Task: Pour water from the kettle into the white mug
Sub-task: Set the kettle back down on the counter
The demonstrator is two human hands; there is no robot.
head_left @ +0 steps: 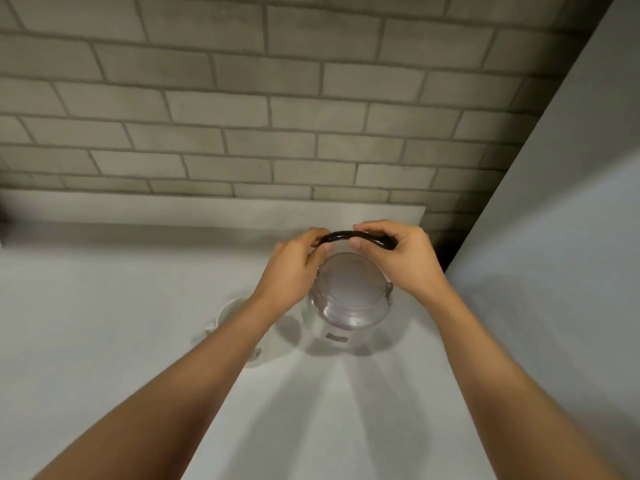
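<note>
A shiny metal kettle (348, 301) stands on the white counter (104, 306), seen from above, its round lid facing me. Its black arched handle (341, 236) rises over the far side. My left hand (294, 268) grips the handle's left end and my right hand (401, 258) grips its right end. The white mug (230, 315) stands just left of the kettle. My left forearm crosses over it and hides most of it, so only part of the rim and side shows.
A grey brick wall (277, 109) rises behind the counter, above a low white ledge (207, 211). A plain white panel (571, 202) closes off the right side, close to the kettle.
</note>
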